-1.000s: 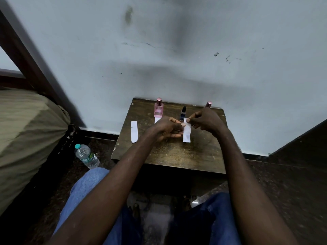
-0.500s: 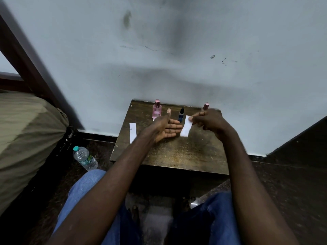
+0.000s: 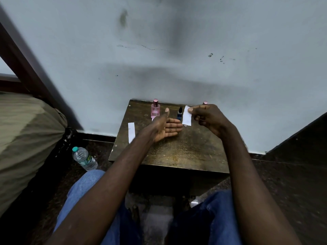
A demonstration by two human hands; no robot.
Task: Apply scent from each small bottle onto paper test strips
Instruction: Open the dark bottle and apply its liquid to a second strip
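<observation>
Near: jeans (image 3: 85,188). A water bottle (image 3: 85,158) lies on the floor, left of the table (image 3: 177,152).

Mid: left hand (image 3: 164,128) is over the table with palm open and fingers straight, holding nothing. Right hand (image 3: 207,117) pinches the top edge of a strip (image 3: 187,115) between thumb and forefinger. The strip hangs clear of the table, just in front of the dark bottle (image 3: 180,113). A second strip (image 3: 131,131) lies flat near the table's left edge, its near end hidden by the left forearm.

Far: the pink bottle (image 3: 155,109) stands upright by the wall (image 3: 177,59), and the dark bottle is to its right. Of the third bottle (image 3: 205,103), only a pink cap shows behind the right hand.

Judgement: the step in hand is bringing a bottle to the held strip.
- The free left hand is nearest the pink and dark bottles. Take one by the body, low down, since they are narrow and likely to tip.
- Keep the pinch at the top edge, so the lower end takes the scent and the fingers stay dry.
- Dose away from the second strip to avoid mixing scents.
- The caps look on. Opening one with only one free hand may mean setting the strip down first.
- Cannot tell whether the dark bottle sprays or drops.
</observation>
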